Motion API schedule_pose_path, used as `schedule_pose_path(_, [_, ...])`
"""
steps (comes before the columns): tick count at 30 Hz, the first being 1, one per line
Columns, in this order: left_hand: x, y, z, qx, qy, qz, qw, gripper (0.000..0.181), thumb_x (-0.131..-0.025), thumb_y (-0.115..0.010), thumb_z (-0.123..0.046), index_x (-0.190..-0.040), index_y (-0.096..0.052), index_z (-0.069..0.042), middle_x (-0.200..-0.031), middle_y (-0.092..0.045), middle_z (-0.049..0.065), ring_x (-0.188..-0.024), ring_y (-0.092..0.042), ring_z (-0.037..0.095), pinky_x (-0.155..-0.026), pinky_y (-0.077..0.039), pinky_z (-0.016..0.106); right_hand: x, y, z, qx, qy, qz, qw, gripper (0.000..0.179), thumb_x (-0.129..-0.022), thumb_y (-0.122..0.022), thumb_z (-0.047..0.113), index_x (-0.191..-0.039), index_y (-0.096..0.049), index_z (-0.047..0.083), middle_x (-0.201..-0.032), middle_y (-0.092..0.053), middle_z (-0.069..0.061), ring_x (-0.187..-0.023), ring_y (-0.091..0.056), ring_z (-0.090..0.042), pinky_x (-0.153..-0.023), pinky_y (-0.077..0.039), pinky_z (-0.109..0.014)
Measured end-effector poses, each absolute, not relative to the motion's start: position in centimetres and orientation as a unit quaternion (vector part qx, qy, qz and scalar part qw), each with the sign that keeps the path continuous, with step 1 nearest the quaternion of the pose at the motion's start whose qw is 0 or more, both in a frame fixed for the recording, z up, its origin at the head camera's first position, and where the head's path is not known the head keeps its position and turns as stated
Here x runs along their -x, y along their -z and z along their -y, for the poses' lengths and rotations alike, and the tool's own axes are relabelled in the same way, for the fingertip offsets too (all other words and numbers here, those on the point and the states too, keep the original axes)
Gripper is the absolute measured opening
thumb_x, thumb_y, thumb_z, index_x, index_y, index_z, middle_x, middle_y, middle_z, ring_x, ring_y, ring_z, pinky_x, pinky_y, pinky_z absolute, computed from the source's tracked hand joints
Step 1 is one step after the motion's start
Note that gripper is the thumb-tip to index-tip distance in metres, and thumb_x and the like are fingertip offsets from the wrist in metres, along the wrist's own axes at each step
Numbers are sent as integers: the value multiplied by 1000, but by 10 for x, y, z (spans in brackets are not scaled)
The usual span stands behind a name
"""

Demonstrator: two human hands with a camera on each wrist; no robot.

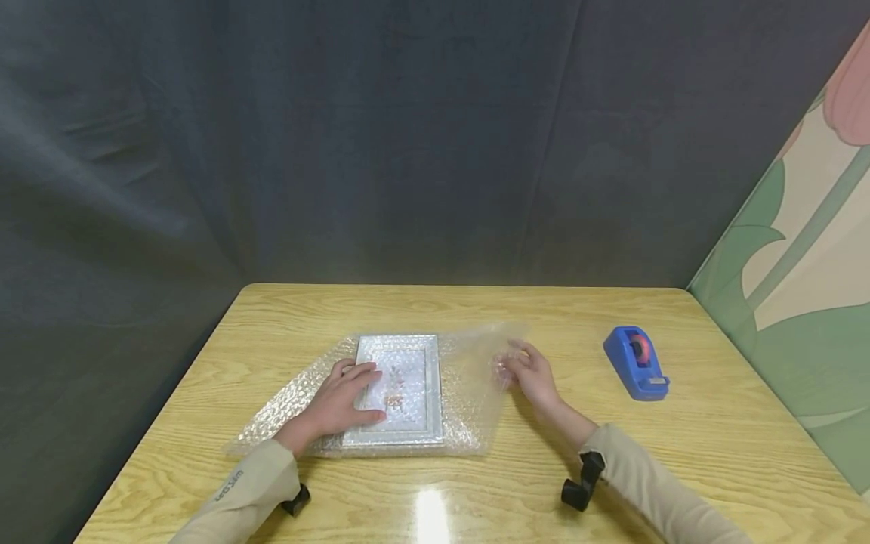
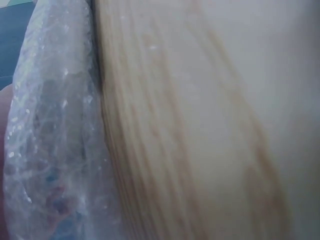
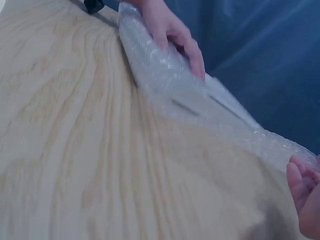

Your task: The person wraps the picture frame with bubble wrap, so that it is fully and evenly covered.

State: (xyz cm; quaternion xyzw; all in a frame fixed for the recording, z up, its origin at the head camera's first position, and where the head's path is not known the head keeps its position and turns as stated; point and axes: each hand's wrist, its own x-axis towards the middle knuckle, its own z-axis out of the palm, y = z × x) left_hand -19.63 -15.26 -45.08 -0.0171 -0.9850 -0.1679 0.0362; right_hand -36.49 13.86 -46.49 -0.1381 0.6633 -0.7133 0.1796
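A silver-edged picture frame (image 1: 431,393) lies flat on the table, with clear bubble wrap (image 1: 469,415) around it and spreading out to both sides. My left hand (image 1: 341,400) rests on the left part of the frame, fingers spread over the wrap. To the right, my right hand (image 1: 533,378) pinches the loose right edge of the wrap between thumb and fingers. That flap is slightly raised from the wood in the right wrist view, where the right hand (image 3: 307,192) shows at the edge. The left wrist view shows the wrapped side of the frame close up, with bubble wrap (image 2: 55,120) over it.
A blue tape dispenser (image 1: 635,366) holding a pinkish roll stands at the right of the wooden table (image 1: 544,468). Dark cloth (image 1: 421,151) hangs behind the table and on the left. A wall with painted flowers (image 1: 809,302) borders the right side.
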Motion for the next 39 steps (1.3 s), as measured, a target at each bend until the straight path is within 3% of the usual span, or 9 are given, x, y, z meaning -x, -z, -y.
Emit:
schedule_pose_path(9, [195,448,151,16,174,984,38,70,-74,-67,-48,-130,-49,-9,-140,-39,8,-129,-23,36,-100,-27,56,348,442,-99,174,767,-609,108,38,-89,-49,-5,-127,-43,-6,-79,-64,4,-64,-62,-5,-57,-52,-19])
schedule_pose_path(13, [196,449,152,13,179,983,36,71,-75,-67,-48,-130,-49,-9,-140,-39,7,-129,-22,36,-101,-27,56,336,437,-73,170,784,-589,97,34,-89,-50,-3,-123,-46,-6,-80,-64,-1,-62,-62,-5,-55,-52,-18])
schedule_pose_path(23, [198,452,153,14,177,983,43,71,-73,-68,-49,-129,-50,-8,-139,-41,8,-128,-23,36,-100,-29,56,312,443,-30,146,785,-591,114,30,-89,-53,1,-119,-51,-4,-93,-65,-15,-65,-61,-5,-52,-50,-16])
schedule_pose_path(32, [198,449,151,10,177,983,40,72,-73,-67,-51,-129,-50,-7,-138,-41,10,-128,-23,38,-98,-30,57,300,456,-9,160,764,-611,133,29,-87,-52,0,-114,-49,-12,-95,-62,-23,-69,-58,-6,-57,-53,-21])
schedule_pose_path(39, [197,449,151,16,180,982,49,73,-73,-68,-50,-128,-51,-6,-138,-41,11,-128,-23,38,-99,-28,57,297,455,-8,207,713,-656,133,30,-86,-53,-3,-113,-50,-17,-96,-61,-27,-76,-62,-22,-62,-55,-26])
